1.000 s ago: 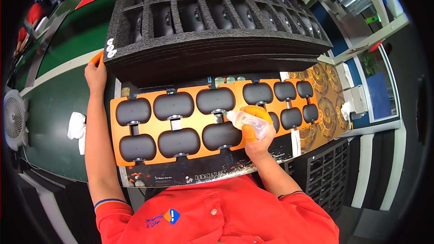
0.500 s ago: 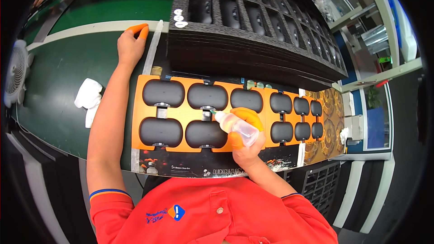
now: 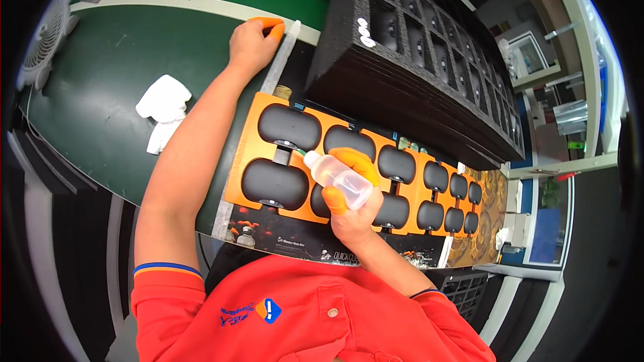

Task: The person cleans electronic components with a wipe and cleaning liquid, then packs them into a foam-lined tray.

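My right hand [image 3: 354, 191], with orange finger cots, grips a translucent squeeze bottle [image 3: 341, 181] holding clear liquid. The bottle tilts, and its thin green tip sits close to the lower edge of the upper-left black rounded case [image 3: 290, 126]. Below that lies the lower-left case [image 3: 275, 184]. Several such cases rest in two rows in an orange holder [image 3: 247, 141]; my right hand and the bottle partly cover some of them. My left hand [image 3: 252, 47] rests at the far side of the table, its orange-capped fingers curled together; whatever they may hold is hidden.
A tall stack of black foam trays [image 3: 382, 74] stands behind the holder, with black cases in its compartments. On the green table [image 3: 127, 60] lies a crumpled white cloth [image 3: 164, 102], left of my forearm. A fan [image 3: 45, 40] is at the far left.
The bottle tip has shifted left along the holder, from beneath the second upper case to the upper-left one. My view has turned; the left hand stays by the pale strip.
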Motion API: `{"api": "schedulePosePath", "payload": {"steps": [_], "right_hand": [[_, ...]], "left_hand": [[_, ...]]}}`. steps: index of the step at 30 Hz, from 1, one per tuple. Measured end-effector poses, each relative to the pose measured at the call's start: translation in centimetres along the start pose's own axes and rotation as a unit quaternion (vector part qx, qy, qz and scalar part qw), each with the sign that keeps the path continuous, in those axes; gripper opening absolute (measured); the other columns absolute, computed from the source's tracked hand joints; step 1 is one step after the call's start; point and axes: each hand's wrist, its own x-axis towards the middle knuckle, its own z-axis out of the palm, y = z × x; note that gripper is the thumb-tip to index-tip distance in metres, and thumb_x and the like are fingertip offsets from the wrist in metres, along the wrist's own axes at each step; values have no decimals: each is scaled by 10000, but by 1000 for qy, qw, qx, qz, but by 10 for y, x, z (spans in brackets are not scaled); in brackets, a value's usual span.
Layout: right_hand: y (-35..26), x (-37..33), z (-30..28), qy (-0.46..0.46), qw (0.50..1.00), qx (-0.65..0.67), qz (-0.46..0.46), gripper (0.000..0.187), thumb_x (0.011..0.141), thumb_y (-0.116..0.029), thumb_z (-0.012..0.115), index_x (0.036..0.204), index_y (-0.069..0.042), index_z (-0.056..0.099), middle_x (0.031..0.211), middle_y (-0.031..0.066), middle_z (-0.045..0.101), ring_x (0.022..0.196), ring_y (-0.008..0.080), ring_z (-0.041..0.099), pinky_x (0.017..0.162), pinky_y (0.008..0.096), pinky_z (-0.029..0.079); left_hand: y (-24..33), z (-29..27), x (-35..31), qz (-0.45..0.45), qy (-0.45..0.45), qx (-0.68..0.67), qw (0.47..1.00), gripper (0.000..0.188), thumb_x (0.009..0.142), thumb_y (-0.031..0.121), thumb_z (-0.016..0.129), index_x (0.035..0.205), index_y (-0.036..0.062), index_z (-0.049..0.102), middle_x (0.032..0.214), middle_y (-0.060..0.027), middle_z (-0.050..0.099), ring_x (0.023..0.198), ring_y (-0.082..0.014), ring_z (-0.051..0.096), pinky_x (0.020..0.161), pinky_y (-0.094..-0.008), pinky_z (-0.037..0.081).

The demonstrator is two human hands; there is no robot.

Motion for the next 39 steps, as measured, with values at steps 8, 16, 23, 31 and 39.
{"api": "schedulePosePath", "payload": {"steps": [8, 16, 23, 31, 39], "right_hand": [[1, 1, 11, 1, 997, 44, 59, 505, 730, -222, 770, 1097, 32, 531, 1075, 124, 529, 901, 194, 543, 803, 289, 439], [1, -32, -9, 1, 996, 93, -18, 580, 775, -404, 675, 1066, 74, 521, 983, 165, 573, 871, 217, 568, 784, 304, 452], [-4, -41, -7, -75, 996, 43, -16, 538, 751, -348, 719, 1039, 70, 543, 999, 179, 570, 866, 246, 565, 771, 326, 455], [-3, -46, -28, -32, 996, 17, -79, 513, 757, -363, 707, 994, 71, 568, 926, 176, 590, 823, 256, 569, 733, 326, 461], [-5, -72, -72, 111, 994, -14, -8, 597, 803, -523, 569, 910, 62, 517, 812, 175, 566, 759, 236, 542, 673, 319, 429]], "left_hand": [[-2, 0, 1, -5, -7, -12, 1000, 232, 807, 210, 611, 966, 56, 682, 866, -148, 669, 782, -261, 640, 710, -311, 480], [-1, -2, -1, -10, 5, 8, 1000, 232, 804, 212, 612, 970, 68, 685, 882, -137, 672, 799, -269, 639, 726, -314, 484], [-12, 0, -2, -40, 12, 11, 999, 241, 780, 279, 614, 927, 103, 691, 911, -124, 660, 845, -289, 622, 775, -351, 485], [-5, -4, -5, 8, 12, 35, 999, 252, 811, 253, 603, 967, 72, 684, 878, -149, 668, 812, -291, 635, 749, -323, 485], [-8, -7, -3, -7, 15, 48, 999, 267, 793, 309, 602, 959, 119, 691, 873, -135, 667, 836, -304, 629, 760, -359, 487]]}}
